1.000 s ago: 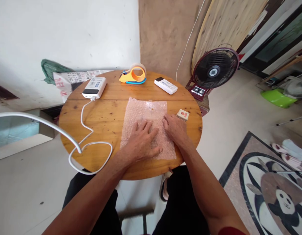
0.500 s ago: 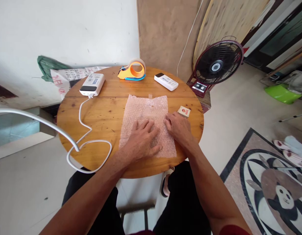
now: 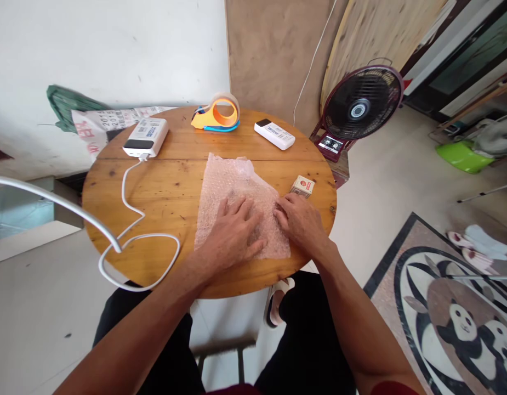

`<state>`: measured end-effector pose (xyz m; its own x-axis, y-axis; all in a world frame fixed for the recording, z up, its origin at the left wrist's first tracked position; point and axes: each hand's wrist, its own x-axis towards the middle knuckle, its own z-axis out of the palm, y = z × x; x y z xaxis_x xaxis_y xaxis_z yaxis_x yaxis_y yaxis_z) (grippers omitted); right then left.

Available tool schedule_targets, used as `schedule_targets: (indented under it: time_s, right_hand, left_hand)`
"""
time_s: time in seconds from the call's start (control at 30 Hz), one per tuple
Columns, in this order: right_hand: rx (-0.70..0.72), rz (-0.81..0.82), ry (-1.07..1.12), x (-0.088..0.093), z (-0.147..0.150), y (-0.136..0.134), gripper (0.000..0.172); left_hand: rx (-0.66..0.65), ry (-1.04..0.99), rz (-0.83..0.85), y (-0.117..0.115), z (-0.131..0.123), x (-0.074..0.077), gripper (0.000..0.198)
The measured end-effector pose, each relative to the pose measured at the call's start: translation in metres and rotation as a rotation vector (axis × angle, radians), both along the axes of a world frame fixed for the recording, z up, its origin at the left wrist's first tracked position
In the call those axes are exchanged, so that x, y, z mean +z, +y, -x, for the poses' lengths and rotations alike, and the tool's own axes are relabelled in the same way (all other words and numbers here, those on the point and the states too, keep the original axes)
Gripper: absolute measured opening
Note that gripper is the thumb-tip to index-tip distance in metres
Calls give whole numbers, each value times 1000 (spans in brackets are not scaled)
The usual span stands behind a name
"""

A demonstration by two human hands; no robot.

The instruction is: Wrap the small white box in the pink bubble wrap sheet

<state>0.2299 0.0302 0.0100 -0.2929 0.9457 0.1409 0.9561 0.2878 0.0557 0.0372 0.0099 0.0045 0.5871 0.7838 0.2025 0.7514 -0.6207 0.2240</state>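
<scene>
A pink sheet of bubble wrap (image 3: 214, 186) lies on the round wooden table. Its far right corner is turned inward, leaving a slanted edge. My left hand (image 3: 237, 230) rests flat on the sheet with fingers spread. At the sheet's right edge, the fingers of my right hand (image 3: 298, 219) are curled and closed on the bubble wrap. Just beyond that hand, a small box with a red label (image 3: 303, 185) sits on the table. Whether anything lies under my left palm is hidden.
An orange tape dispenser (image 3: 201, 119) stands at the table's far side. A white power bank (image 3: 148, 134) with a white cable (image 3: 124, 186) is at the left, another white power bank (image 3: 274, 135) at the far right. A fan (image 3: 360, 107) stands beyond the table's right edge.
The bubble wrap's far right corner has folded inward; earlier it lay square. My right hand stays at the right edge, my left hand flat. The view has shifted slightly.
</scene>
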Motion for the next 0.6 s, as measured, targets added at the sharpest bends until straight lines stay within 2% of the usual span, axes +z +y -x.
schedule_targets:
  time_s: [0.2, 0.4, 0.6]
  right_hand:
    - [-51, -27, 11, -2, -5, 0, 21]
    - [-49, -18, 4, 1, -4, -1, 18]
    - [-49, -27, 5, 1, -5, -2, 19]
  left_hand:
    - [-38, -42, -44, -5, 1, 3, 27]
    - [-41, -33, -42, -1, 5, -2, 22]
    - [-7, -122, -81, 2, 7, -2, 15]
